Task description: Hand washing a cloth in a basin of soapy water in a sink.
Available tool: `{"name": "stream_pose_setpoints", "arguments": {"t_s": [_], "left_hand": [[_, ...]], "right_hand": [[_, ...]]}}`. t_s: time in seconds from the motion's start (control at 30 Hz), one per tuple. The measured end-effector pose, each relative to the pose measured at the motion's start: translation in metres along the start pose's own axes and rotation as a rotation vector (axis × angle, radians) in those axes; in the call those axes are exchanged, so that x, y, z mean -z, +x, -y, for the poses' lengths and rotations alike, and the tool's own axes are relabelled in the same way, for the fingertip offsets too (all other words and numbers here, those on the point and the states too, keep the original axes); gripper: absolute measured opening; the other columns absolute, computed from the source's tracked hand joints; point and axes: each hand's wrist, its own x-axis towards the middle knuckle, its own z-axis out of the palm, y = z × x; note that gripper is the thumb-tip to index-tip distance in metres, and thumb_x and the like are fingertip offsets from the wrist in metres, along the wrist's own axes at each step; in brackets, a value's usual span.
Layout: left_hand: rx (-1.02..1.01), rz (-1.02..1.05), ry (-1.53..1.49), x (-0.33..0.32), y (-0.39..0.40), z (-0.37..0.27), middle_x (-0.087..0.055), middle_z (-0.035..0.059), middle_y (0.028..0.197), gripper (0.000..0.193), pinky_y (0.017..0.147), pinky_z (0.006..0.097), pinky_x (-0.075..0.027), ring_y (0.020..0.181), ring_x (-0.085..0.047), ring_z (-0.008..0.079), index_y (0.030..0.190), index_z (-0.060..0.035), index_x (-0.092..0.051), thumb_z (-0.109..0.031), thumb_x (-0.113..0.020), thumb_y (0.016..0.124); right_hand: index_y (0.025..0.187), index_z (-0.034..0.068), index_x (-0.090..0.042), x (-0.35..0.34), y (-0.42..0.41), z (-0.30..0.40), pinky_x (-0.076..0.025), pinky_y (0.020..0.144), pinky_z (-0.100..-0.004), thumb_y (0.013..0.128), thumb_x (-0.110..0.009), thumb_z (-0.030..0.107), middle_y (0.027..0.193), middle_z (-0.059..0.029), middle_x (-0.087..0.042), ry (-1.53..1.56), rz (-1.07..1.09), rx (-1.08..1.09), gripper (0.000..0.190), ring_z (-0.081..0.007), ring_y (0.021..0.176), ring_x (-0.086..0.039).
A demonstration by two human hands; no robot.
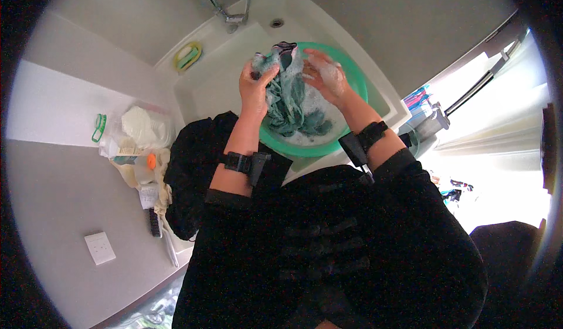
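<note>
A soapy green garment (288,102) with a dark, pink-edged band hangs into a round green plastic basin (358,71) of sudsy water. My left hand (257,85) grips its upper part above the basin's left side, thumb on top. Foam coats my right hand (325,76), which is at the garment's right with its fingers apart and nothing plainly held. The basin stands in a white laundry sink (215,74).
A metal faucet (236,19) and a yellow-rimmed soap dish (188,57) are at the sink's back. Dark cloth (198,153) lies over its left edge. Farther left are plastic containers (154,129) and a black-bristled brush (154,222). A wall socket (100,248) is at lower left.
</note>
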Motion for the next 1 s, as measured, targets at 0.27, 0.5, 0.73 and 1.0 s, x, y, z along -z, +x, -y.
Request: {"name": "stream_pose_setpoints", "arguments": {"t_s": [0.27, 0.5, 0.73, 1.0], "left_hand": [[-0.253, 0.022, 0.742, -0.012, -0.007, 0.016, -0.049, 0.0144, 0.123, 0.058, 0.09, 0.0352, -0.043, 0.109, -0.052, 0.0232, 0.119, -0.0032, -0.052, -0.026, -0.078, 0.072], [0.426, 0.311, -0.083, 0.004, -0.015, -0.004, -0.06, 0.007, 0.107, 0.048, 0.086, 0.0358, -0.048, 0.096, -0.06, 0.0205, 0.117, -0.005, -0.054, -0.016, -0.074, 0.075], [0.344, 0.314, 0.012, 0.009, -0.012, -0.002, -0.062, 0.0067, 0.102, 0.049, 0.083, 0.0345, -0.05, 0.091, -0.062, 0.0197, 0.115, -0.0026, -0.054, -0.017, -0.076, 0.073], [-0.016, -0.009, 0.373, -0.008, -0.009, 0.007, -0.061, 0.0096, 0.098, 0.036, 0.078, 0.0348, -0.048, 0.089, -0.061, 0.0229, 0.106, -0.0016, -0.056, -0.02, -0.071, 0.078]], "right_hand": [[0.122, 0.008, -0.053, -0.014, -0.002, -0.008, -0.043, 0.09, -0.0409, 0.08, -0.067, 0.025, 0.116, -0.0073, -0.058, 0.052, 0.037, -0.205, 0.047, -0.0236, 0.107, -0.054], [0.114, 0.01, -0.06, -0.014, -0.001, 0.002, -0.05, 0.08, -0.0347, 0.079, -0.064, 0.011, 0.105, -0.0056, -0.063, -0.076, 0.083, -0.172, 0.035, -0.0209, 0.092, -0.062], [0.124, 0.007, -0.056, -0.007, 0.001, 0.015, -0.048, 0.08, -0.0301, 0.08, -0.06, 0.009, 0.108, -0.0063, -0.063, -0.635, 0.087, 0.058, 0.044, -0.0175, 0.092, -0.059], [0.1, 0.008, -0.06, -0.021, -0.004, 0.013, -0.049, 0.074, -0.0348, 0.089, -0.058, 0.025, 0.09, -0.0071, -0.063, 0.438, 0.098, -0.272, 0.02, -0.0195, 0.081, -0.059]]}}
